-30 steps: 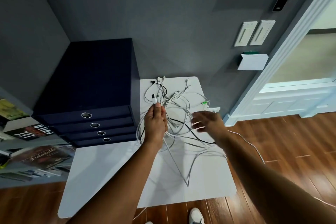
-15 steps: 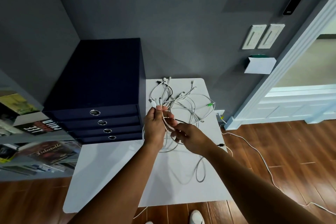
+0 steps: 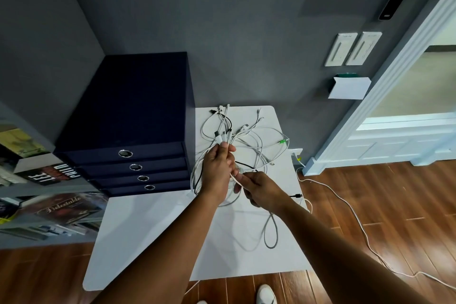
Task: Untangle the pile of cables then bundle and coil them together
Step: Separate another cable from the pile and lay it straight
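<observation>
Head view. Left hand (image 3: 217,173) closed round a gathered bunch of cables (image 3: 256,140), just below the plugs (image 3: 223,137). Right hand (image 3: 261,190) pinching one white strand (image 3: 235,177) just beside the left. Other loops spread beyond and beneath both hands on the smooth white tabletop (image 3: 148,242).

Judged light, limp and smooth-jacketed, with a tendency to snag. Best gripped near the rigid plugs. Thin round cords, mostly white, one black.

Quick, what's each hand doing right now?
Left hand: grips the gathered cable bundle.
Right hand: pinches one white cable.
</observation>
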{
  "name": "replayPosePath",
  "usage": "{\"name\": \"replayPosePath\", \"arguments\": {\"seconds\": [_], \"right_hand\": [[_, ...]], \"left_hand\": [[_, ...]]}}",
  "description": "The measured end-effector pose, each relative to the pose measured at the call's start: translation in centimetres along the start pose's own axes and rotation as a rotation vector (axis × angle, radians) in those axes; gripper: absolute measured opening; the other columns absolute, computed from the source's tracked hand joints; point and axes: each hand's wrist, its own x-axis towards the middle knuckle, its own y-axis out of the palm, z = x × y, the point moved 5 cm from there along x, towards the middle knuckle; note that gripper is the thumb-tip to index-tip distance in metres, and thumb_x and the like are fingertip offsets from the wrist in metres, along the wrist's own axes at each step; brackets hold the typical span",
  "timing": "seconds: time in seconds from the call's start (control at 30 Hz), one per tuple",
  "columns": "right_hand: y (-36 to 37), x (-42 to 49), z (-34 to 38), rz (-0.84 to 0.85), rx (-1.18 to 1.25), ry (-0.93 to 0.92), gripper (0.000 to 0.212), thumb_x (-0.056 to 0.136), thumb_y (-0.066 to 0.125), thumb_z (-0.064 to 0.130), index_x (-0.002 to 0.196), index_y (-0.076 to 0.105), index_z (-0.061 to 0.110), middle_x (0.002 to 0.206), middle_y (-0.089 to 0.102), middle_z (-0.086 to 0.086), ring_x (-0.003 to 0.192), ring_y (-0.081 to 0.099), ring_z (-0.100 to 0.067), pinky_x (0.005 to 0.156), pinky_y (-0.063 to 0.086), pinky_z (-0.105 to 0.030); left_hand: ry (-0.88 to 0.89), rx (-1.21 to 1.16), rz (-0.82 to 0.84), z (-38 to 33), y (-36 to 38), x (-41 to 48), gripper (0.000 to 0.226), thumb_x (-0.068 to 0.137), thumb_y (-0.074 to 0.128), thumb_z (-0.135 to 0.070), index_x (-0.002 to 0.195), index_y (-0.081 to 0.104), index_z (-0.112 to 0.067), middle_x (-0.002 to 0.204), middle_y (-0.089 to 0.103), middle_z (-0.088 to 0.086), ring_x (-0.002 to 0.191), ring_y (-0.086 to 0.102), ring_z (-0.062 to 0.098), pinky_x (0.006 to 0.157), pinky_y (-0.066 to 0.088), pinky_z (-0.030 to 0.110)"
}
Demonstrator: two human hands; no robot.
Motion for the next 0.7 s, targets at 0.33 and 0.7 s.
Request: {"name": "replayPosePath", "arguments": {"seconds": [0.33, 0.7], "right_hand": [[-0.5, -2.6, -2.3, -0.005, 0.018, -0.025, 0.042, 0.097, 0.048, 0.048, 0.068, 0.057, 0.020, 0.057, 0.040, 0.011, 0.054, 0.038, -0.013, 0.057, 0.034, -0.028], [-1.3, -2.4, 1.4, 0.033, 0.145, -0.111, 0.016, 0.097, 0.060, 0.016, 0.097, 0.064, 0.000, 0.079, 0.069, -0.016, 0.069, 0.065, -0.029, 0.070, 0.053, -0.038]], "left_hand": [[0.086, 0.078, -0.006, -1.9, 1.4, 0.0, 0.032, 0.109, 0.038, -0.028, 0.081, 0.048, -0.016, 0.057, 0.039, -0.008, 0.043, 0.028, 0.006, 0.037, 0.026, 0.016], [0.102, -0.085, -0.009, -4.8, 4.2, 0.5, 0.034, 0.109, 0.036, -0.029, 0.079, 0.046, -0.017, 0.053, 0.033, -0.010, 0.041, 0.023, 0.004, 0.039, 0.018, 0.015]]}}
